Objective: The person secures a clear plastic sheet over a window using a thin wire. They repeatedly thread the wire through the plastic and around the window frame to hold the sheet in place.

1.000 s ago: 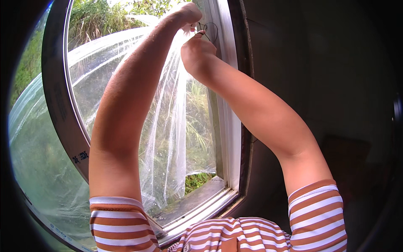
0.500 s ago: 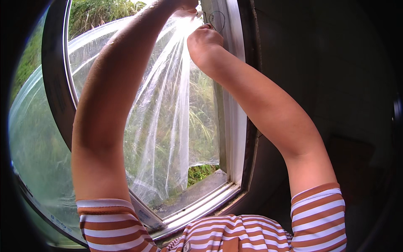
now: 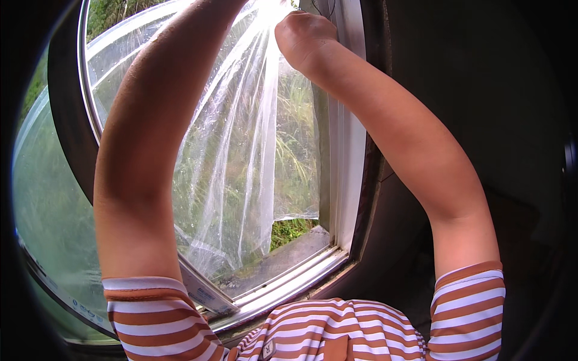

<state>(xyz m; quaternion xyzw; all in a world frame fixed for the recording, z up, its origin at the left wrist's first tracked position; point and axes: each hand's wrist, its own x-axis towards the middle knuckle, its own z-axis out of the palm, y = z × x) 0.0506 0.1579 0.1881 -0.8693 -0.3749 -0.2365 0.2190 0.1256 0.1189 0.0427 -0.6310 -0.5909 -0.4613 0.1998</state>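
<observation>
Both my arms reach up toward the top of an open window. Clear plastic sheeting [image 3: 241, 150] hangs in the opening, its folds fanning down from a gathered bright spot beside my right hand. My right hand [image 3: 306, 39] is closed in a fist next to the right window frame, its fingers mostly turned away. What it grips is hidden. A thin dark wire [image 3: 326, 8] loops just above that hand, against the frame. My left forearm [image 3: 162, 96] crosses in front of the sheeting and leaves the view at the top, so my left hand is not visible.
The white window frame [image 3: 349, 150] runs up the right side, with a sill track [image 3: 295, 280] below. A dark-edged sliding glass pane [image 3: 60, 222] stands at left. Grass and bushes [image 3: 290, 233] show outside. A dark wall [image 3: 475, 90] lies to the right.
The view has shifted, so the window sits slightly higher and my left hand has passed out of the top edge. My right hand appears higher, still closed beside the frame.
</observation>
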